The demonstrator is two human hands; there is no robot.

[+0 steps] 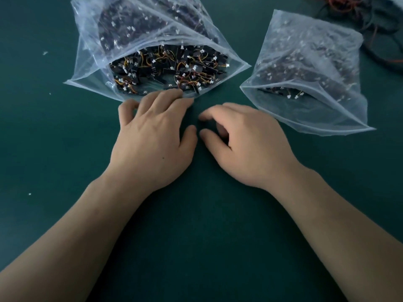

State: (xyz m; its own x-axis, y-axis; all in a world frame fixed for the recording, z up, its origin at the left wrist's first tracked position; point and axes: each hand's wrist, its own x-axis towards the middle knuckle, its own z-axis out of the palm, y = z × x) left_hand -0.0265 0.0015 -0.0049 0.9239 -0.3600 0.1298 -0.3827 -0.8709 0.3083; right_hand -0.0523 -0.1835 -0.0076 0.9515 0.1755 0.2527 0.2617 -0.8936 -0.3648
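Left hand (pixel 152 140) relaxed, fingertips on the open lip of left bag (pixel 91 62), which lies on the table (pixel 54 149) ahead, full of wired parts (pixel 170 64). Right hand (pixel 246 144) loosely curled, empty, just left of right bag (pixel 309 62)

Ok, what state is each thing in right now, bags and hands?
Large bag: mouth open, wired parts inside.
Small bag: mouth open, partly filled.
Left hand: fingers straight, touching the large bag's lip.
Right hand: fingers loosely curled, holding nothing.
Cables: tangled.
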